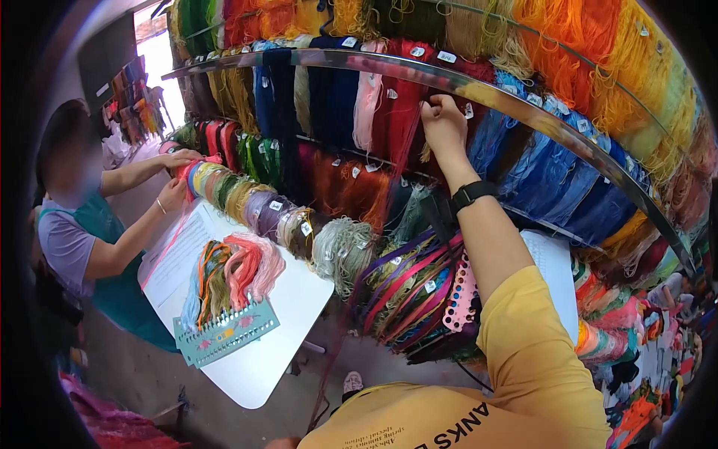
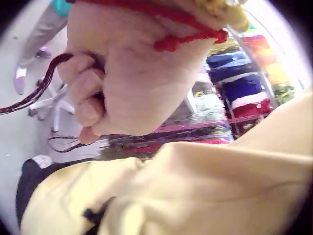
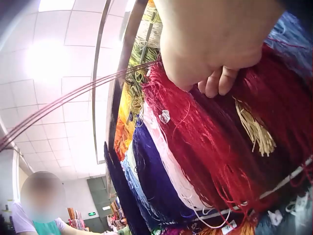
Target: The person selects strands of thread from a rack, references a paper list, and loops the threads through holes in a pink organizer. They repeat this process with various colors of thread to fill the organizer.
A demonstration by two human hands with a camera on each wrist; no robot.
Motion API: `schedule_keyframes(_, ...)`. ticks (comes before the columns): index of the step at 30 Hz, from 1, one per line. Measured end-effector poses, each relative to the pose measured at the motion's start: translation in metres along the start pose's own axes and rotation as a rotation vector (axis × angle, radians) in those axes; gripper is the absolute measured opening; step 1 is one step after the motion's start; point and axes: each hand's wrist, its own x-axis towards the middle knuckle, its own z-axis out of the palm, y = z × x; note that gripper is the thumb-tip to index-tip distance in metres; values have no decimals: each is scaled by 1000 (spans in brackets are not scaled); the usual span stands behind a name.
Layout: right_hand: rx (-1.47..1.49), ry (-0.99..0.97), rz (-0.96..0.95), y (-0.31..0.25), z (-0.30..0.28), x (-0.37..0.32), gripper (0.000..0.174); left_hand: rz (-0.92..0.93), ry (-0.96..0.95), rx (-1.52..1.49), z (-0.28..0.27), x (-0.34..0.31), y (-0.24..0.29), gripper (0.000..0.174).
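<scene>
My right hand (image 1: 446,131) is raised to the rack, fingers curled, against hanging crimson skeins (image 3: 181,127). Long dark red strands (image 3: 73,94) run taut from its fingertips, which the back of the hand (image 3: 215,44) partly hides in the right wrist view. My left hand (image 2: 137,73), low by my body, has its fingers folded into the palm round a dark red thread bundle (image 2: 46,83). A loose tail of that bundle hangs past the fingers. A small beige tassel (image 3: 257,129) dangles among the crimson skeins below my right hand.
A curved metal rail (image 1: 374,63) crosses before the rack. A white table (image 1: 254,374) bears colored skeins (image 1: 250,266) and a green punched card (image 1: 228,333). Another person (image 1: 97,239) handles threads at left. A pink holed card (image 1: 461,295) hangs by a thick thread roll (image 1: 407,299).
</scene>
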Motion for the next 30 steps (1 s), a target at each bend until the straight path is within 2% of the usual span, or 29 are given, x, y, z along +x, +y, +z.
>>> schedule_keyframes(5, -116, 34, 42, -3, 4, 3, 27, -61, 5, -132, 4, -10, 6, 15)
schedule_keyframes(9, -43, 27, 92, -8, 2, 2, 22, -37, -52, -229, 1, -17, 32, 14)
schedule_keyframes(10, -9, 58, 35, -5, 5, 2, 21, -22, -75, -250, -1, -18, 43, 14)
schedule_keyframes(12, 54, 117, -76, 7, 12, 0, 19, 19, -145, -315, -5, -23, 67, 14)
schedule_keyframes(16, 299, 41, 37, 17, 14, -5, 17, 123, -393, -496, -11, -14, 126, 14)
schedule_keyframes(18, 431, 6, 98, 7, 5, -11, 14, 162, -543, -596, -13, -6, 157, 20)
schedule_keyframes(21, 554, -10, 112, 8, 1, -12, 13, 355, -685, -548, -10, -13, 213, 28)
schedule_keyframes(24, 485, -11, 98, 8, -6, -14, 12, 521, -779, -430, -9, -21, 267, 31)
schedule_keyframes(27, 507, 2, 124, 3, -12, -17, 11, 682, -802, -362, -9, -26, 318, 35)
schedule_keyframes(30, 666, -63, 223, -1, -22, -20, 10, 818, -758, -383, -4, -20, 368, 38)
